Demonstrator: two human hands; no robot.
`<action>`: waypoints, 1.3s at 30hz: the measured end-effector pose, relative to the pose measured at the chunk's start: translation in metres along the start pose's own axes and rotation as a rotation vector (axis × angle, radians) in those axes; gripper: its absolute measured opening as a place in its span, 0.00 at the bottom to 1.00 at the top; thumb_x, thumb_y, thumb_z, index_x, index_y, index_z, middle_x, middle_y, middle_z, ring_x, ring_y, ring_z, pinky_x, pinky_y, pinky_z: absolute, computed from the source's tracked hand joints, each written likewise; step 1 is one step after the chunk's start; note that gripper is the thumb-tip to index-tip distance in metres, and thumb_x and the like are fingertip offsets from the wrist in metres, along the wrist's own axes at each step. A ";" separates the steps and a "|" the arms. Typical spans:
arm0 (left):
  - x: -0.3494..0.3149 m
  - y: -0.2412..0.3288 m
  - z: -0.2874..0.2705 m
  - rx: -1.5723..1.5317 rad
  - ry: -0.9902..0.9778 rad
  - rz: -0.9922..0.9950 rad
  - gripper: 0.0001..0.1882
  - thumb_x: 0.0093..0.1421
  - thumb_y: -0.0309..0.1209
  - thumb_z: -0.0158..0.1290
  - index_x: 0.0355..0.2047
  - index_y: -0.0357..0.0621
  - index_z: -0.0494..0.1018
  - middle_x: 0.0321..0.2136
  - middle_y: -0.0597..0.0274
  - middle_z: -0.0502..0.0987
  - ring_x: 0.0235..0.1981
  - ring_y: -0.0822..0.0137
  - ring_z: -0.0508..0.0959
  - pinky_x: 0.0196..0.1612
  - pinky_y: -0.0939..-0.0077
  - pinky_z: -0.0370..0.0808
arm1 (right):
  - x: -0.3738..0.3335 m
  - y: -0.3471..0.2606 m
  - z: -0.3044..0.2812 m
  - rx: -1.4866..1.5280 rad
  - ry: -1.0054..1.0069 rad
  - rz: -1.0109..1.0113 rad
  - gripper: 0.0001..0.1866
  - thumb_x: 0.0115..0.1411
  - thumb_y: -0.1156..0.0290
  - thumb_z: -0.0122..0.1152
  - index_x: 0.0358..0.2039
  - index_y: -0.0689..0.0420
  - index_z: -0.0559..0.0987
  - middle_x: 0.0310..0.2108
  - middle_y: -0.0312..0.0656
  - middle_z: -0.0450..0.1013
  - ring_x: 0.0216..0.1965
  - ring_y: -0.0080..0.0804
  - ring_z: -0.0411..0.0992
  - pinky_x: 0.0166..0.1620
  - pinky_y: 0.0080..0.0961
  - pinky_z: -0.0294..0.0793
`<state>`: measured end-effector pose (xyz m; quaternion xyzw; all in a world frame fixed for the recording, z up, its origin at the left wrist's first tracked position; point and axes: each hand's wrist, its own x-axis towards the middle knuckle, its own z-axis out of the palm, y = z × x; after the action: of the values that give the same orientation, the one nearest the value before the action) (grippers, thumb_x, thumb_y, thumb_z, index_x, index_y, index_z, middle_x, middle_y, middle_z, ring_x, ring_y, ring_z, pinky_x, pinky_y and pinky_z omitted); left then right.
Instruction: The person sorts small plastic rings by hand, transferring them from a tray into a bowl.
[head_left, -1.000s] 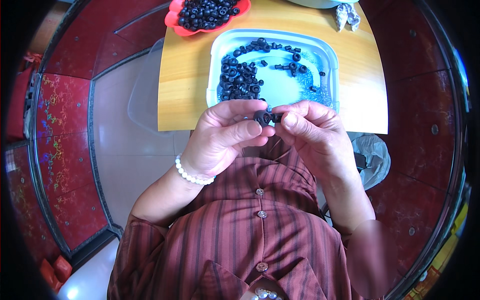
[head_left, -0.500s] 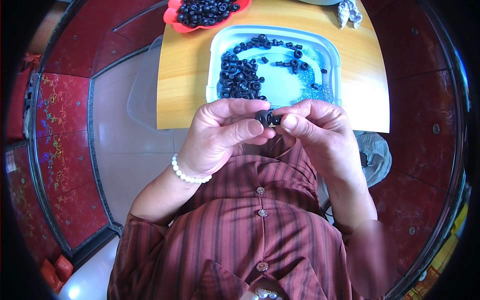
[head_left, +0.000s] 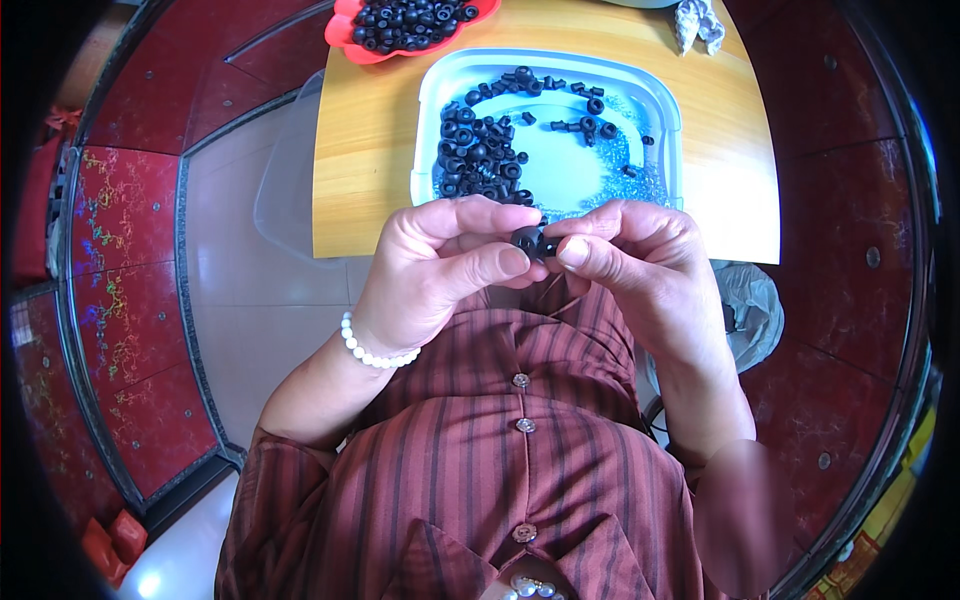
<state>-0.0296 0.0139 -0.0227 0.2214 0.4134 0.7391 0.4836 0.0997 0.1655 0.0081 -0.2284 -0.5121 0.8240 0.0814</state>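
Just over the near edge of the tray, my left hand (head_left: 440, 255) pinches a round black cap-like part (head_left: 527, 241) between thumb and fingers. My right hand (head_left: 640, 255) grips a smaller black plug-like piece (head_left: 552, 246) that meets the round part's right side. Whether the two are joined I cannot tell. Beyond my hands lies a pale blue-white tray (head_left: 674, 150). Loose black parts (head_left: 470, 150) are heaped in its left half, with a few smaller ones along the far side. Tiny clear bits (head_left: 610, 160) are scattered over its right side.
The tray rests on a wooden table (head_left: 730, 170). A red scalloped dish (head_left: 345, 40) full of black round parts stands at the far left. Crumpled cloth or paper (head_left: 699, 27) lies at the far right. A whitish plastic bag (head_left: 755, 310) hangs or stands beside the table's right side.
The black part in my fingers has tilted slightly and sits a little lower. Both hands keep nearly the same place and grip.
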 end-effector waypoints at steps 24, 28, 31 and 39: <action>0.006 -0.015 0.001 0.418 -0.228 0.457 0.14 0.49 0.26 0.62 0.37 0.38 0.76 0.36 0.54 0.79 0.43 0.58 0.77 0.47 0.67 0.74 | 0.003 0.041 -0.007 0.600 -0.373 0.274 0.07 0.53 0.73 0.65 0.32 0.62 0.81 0.28 0.38 0.75 0.29 0.24 0.72 0.34 0.18 0.72; 0.024 0.002 -0.009 0.629 -0.211 0.423 0.11 0.54 0.21 0.57 0.39 0.36 0.74 0.40 0.55 0.76 0.40 0.68 0.76 0.44 0.75 0.75 | 0.012 0.021 -0.009 0.403 -0.232 0.190 0.09 0.54 0.71 0.65 0.34 0.62 0.80 0.28 0.37 0.75 0.29 0.22 0.71 0.34 0.18 0.70; 0.057 0.039 -0.012 0.634 0.184 0.243 0.11 0.58 0.22 0.54 0.41 0.35 0.73 0.35 0.62 0.78 0.37 0.73 0.77 0.42 0.81 0.75 | 0.032 0.008 -0.025 -0.166 0.025 -0.180 0.11 0.54 0.72 0.64 0.36 0.63 0.79 0.32 0.39 0.77 0.29 0.21 0.71 0.35 0.18 0.71; 0.175 0.109 -0.159 1.206 0.476 0.599 0.12 0.56 0.25 0.56 0.42 0.38 0.76 0.32 0.65 0.79 0.32 0.79 0.76 0.38 0.85 0.73 | 0.043 0.015 -0.039 -1.396 0.068 -0.418 0.08 0.48 0.67 0.62 0.29 0.53 0.81 0.30 0.42 0.73 0.38 0.40 0.71 0.44 0.36 0.63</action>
<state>-0.2793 0.0871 -0.0347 0.3871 0.7659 0.5109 -0.0502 0.0809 0.2054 -0.0322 -0.1499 -0.9484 0.2650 0.0881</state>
